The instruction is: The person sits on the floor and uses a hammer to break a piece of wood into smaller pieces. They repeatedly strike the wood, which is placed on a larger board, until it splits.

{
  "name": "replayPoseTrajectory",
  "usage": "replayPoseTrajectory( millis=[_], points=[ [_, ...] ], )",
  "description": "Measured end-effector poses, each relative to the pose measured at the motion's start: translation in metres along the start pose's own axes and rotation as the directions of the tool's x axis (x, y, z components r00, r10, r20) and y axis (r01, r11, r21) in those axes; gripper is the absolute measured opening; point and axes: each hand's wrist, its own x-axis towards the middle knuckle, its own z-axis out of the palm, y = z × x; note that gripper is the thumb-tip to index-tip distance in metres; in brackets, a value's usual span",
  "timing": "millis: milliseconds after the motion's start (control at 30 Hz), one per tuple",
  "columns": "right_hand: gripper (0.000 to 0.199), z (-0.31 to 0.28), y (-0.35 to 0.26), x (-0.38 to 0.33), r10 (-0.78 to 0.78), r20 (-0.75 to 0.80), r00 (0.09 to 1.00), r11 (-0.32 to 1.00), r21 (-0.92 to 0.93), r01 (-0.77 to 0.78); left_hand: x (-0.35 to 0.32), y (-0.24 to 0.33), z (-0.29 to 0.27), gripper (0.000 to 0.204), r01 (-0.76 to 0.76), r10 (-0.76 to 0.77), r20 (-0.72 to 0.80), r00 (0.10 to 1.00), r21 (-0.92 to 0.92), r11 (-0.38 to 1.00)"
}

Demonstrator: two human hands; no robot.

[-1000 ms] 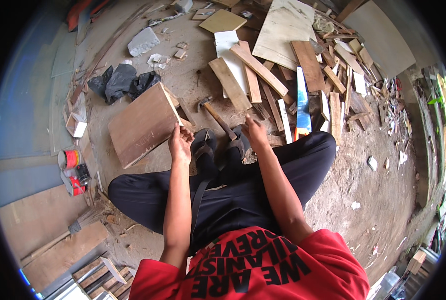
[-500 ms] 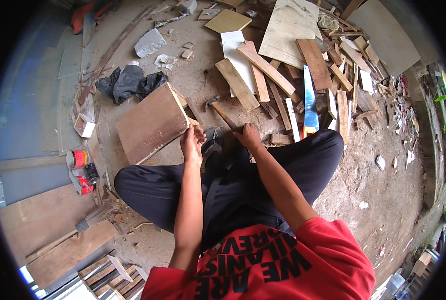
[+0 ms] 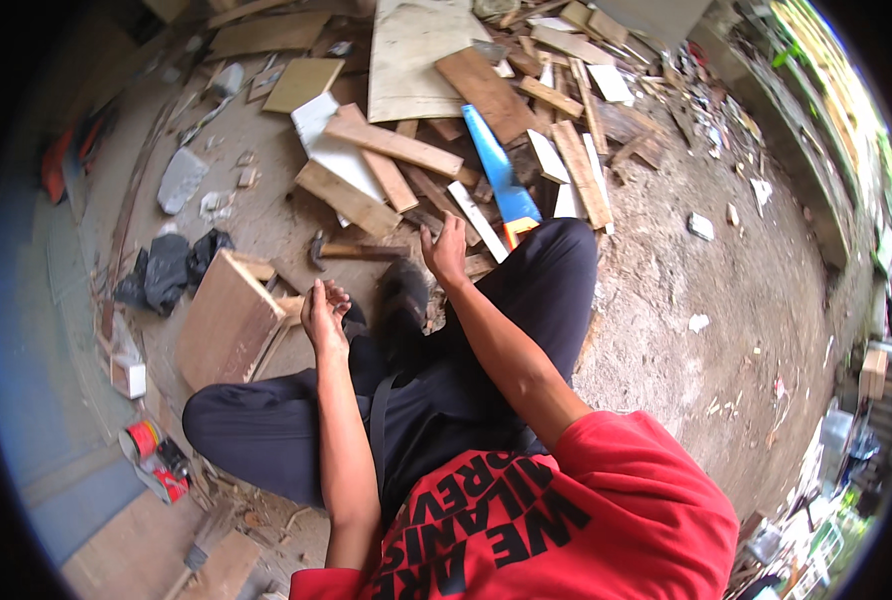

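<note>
My left hand (image 3: 326, 315) is raised beside the wooden panel assembly (image 3: 224, 325), fingers loosely bent and apart, holding nothing. The assembly is a flat brown board with wood pieces along its far side, resting on the floor by my left knee. A claw hammer (image 3: 366, 251) with a wooden handle lies on the ground ahead of my feet, its head toward the left. Just past the handle's right end hovers my right hand (image 3: 446, 250), with its fingers apart and nothing in it. To the right of it is a handsaw (image 3: 498, 170) with a blue blade and an orange handle.
Loose planks (image 3: 396, 145) and scrap boards are piled ahead and to the right. A black plastic bag (image 3: 166, 272) and a broken concrete lump (image 3: 181, 182) lie at left. Red cans (image 3: 146, 438) stand near my left knee, with a brush (image 3: 211, 530) behind them.
My right hand has let go of the hammer, which now lies on the ground. My left hand has come away from the board's edge. The view has turned toward the right.
</note>
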Motion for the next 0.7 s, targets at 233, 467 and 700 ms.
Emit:
replayPoseTrajectory(
  millis=[233, 467, 700],
  points=[
    [0.053, -0.067, 0.035, 0.115, 0.137, -0.182, 0.974, 0.988, 0.098, -0.121, 0.000, 0.000, 0.024, 0.031, -0.097, 0.040, 0.207, 0.978, 0.275, 0.957],
    [0.041, -0.200, 0.129, 0.238, 0.248, -0.232, 0.941, 0.943, -0.166, -0.289, -0.004, -0.001, 0.015, 0.031, -0.171, 0.031, 0.301, 0.953, 0.450, 0.876],
    [0.075, -0.233, 0.230, 0.176, 0.457, -0.012, 0.890, 0.653, -0.675, -0.344, -0.015, -0.004, -0.017, 0.028, -0.204, 0.057, 0.292, 0.955, 0.505, 0.838]
  ],
)
